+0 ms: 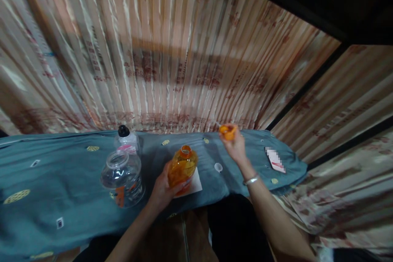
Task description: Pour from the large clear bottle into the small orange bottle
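A teal cloth-covered table (46, 180) runs across the view, seen from above. Toward its left half stands an open clear plastic jar (123, 178), with a smaller black-capped bottle (125, 138) behind it near the far edge. At the middle, close to the near edge, the left hand (162, 190) wraps around an uncapped orange bottle (182, 168) of amber liquid, which sits on a white paper (196, 184). The bottle looks slightly tilted — with its mouth open, a slip of that one-handed grip could probably spill liquid onto the cloth (and the paper). To the right, the right hand (235, 145) is raised near the far edge, fingers pinched on the orange cap (227, 132), well apart from the bottle's mouth. A small white ring (218, 167) lies between the hands; a card (275, 159) rests toward the right end.
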{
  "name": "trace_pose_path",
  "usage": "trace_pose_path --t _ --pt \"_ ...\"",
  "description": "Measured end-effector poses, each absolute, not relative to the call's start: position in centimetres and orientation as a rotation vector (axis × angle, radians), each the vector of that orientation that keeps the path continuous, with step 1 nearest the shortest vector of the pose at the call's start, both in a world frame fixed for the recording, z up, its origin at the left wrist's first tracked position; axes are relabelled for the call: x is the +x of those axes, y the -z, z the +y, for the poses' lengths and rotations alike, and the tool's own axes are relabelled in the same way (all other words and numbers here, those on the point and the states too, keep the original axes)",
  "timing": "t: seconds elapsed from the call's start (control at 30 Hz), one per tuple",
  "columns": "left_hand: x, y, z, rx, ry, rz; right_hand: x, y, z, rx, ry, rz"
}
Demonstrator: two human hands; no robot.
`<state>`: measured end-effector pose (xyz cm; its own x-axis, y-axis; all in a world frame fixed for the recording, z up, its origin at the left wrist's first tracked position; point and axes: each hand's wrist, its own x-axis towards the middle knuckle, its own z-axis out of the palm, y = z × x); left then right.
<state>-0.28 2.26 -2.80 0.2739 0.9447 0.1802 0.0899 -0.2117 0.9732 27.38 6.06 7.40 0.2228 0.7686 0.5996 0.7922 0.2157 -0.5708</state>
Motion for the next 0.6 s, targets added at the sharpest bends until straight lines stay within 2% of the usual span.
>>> trace_pose_path --t 0.07,0.23,0.53,0.6 --pt "-0.3 2.4 2.1 1.535 -1.084 1.000 26.2 -3.7 8.1 -1.748 -0.032 -1.911" --pt "-0.4 1.4 1.9 1.515 -1.110 1.035 25.5 1.4 10.4 -1.859 -0.176 -2.143" --pt "-0.2 1.4 1.3 1.479 -1.075 1.063 25.3 0.7 5.2 -1.750 -0.295 -2.040" --pt "-0.2 1.5 1.2 1.483 -1.087 1.074 23.8 0.5 2.9 -1.443 -0.579 -1.730"
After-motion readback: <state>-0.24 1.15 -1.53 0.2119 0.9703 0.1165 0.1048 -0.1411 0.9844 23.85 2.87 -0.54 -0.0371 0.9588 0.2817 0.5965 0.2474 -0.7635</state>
